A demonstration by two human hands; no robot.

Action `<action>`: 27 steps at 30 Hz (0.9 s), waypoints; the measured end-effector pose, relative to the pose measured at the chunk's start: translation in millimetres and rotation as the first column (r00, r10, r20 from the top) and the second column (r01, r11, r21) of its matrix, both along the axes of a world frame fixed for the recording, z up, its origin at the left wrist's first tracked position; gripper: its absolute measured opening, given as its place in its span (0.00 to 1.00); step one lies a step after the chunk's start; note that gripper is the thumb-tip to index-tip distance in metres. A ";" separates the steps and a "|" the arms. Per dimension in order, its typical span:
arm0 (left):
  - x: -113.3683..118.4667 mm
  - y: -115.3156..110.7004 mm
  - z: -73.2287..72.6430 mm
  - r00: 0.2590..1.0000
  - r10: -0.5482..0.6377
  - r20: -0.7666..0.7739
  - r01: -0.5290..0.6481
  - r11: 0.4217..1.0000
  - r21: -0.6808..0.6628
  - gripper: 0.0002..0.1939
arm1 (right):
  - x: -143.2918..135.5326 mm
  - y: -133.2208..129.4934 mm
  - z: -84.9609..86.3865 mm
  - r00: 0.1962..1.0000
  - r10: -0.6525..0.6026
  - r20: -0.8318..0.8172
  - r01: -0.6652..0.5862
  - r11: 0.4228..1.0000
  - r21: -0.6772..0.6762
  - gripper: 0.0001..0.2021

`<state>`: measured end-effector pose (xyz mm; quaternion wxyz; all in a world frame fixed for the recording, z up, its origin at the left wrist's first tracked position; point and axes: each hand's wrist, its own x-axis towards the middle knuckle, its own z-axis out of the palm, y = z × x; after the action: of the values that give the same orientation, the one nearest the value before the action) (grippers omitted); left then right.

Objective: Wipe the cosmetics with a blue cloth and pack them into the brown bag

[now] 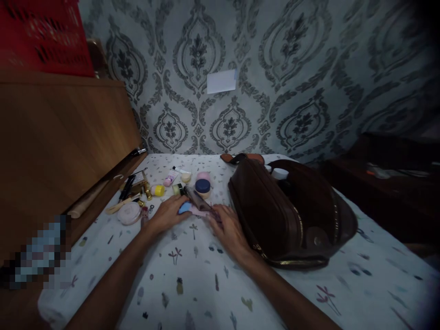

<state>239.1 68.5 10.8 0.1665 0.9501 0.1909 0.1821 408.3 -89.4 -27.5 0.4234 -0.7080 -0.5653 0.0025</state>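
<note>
My left hand (171, 213) is closed on the blue end of a pale pink tube (197, 210) lying low over the bed sheet. At the tube's other end, the fingers of my right hand (229, 229) curl around a small dark purplish item that I cannot make out. Just beyond both hands lies a translucent brownish tube (196, 198). Behind it a jar with a dark blue lid (202, 185) stands by a pink-lidded container (203, 175). A round pale compact (129, 213) and a yellow-capped bottle (158, 190) are left of my left hand.
A brown leather bag (264, 206), unzipped with white-capped items inside, stands right of my right hand. Several cosmetics and a wooden-handled brush (122, 204) lie at left beside a wooden cabinet (62, 137). A red basket (44, 39) sits on top. Patterned wallpaper (199, 50) is behind.
</note>
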 end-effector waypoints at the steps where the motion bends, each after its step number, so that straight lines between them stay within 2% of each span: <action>1: -1.7 2.1 2.5 0.999 -0.035 -0.005 0.035 0.999 -0.041 0.15 | 0.3 -0.1 1.2 0.999 0.002 -0.036 -0.001 1.000 0.013 0.11; 6: -8.8 15.5 11.2 0.978 -0.208 -0.013 0.196 0.942 -0.272 0.14 | 5.8 0.9 3.5 0.971 -0.059 -0.233 0.061 0.998 -0.001 0.15; 11: -15.1 26.8 13.7 0.953 -0.299 -0.047 0.241 0.845 -0.476 0.18 | 9.7 5.0 -6.4 0.928 -0.159 -0.338 0.175 0.984 0.019 0.23; 14: -17.3 28.4 15.6 0.959 -0.278 -0.060 0.202 0.815 -0.543 0.19 | 3.5 3.2 -6.9 0.955 -0.192 -0.228 0.227 0.964 0.138 0.22; 17: -17.6 27.1 16.8 0.967 -0.255 -0.029 0.194 0.799 -0.569 0.19 | -8.4 -2.0 -1.5 0.992 -0.109 0.061 0.091 0.965 0.247 0.17; 19: -17.1 25.5 17.2 0.969 -0.246 0.007 0.205 0.792 -0.575 0.19 | -16.6 -5.0 1.2 0.974 0.005 0.225 -0.054 0.976 0.211 0.14; 21: -16.5 23.3 18.7 0.971 -0.239 0.028 0.210 0.785 -0.582 0.18 | -22.7 -6.4 1.5 0.950 0.091 0.297 -0.131 0.985 0.116 0.15; 24: -16.6 18.6 24.9 0.979 -0.205 0.019 0.178 0.796 -0.578 0.18 | -26.4 -6.3 0.3 0.947 0.108 0.301 -0.115 0.993 0.004 0.18; 27: -18.5 11.2 35.3 0.987 -0.163 0.005 0.138 0.816 -0.561 0.17 | -26.7 -7.4 3.5 0.960 0.083 0.269 -0.072 0.996 -0.048 0.20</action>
<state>220.6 79.7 46.1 0.4470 0.8754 0.1638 0.0840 381.7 -96.8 -24.0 0.3284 -0.6867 -0.6450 -0.0672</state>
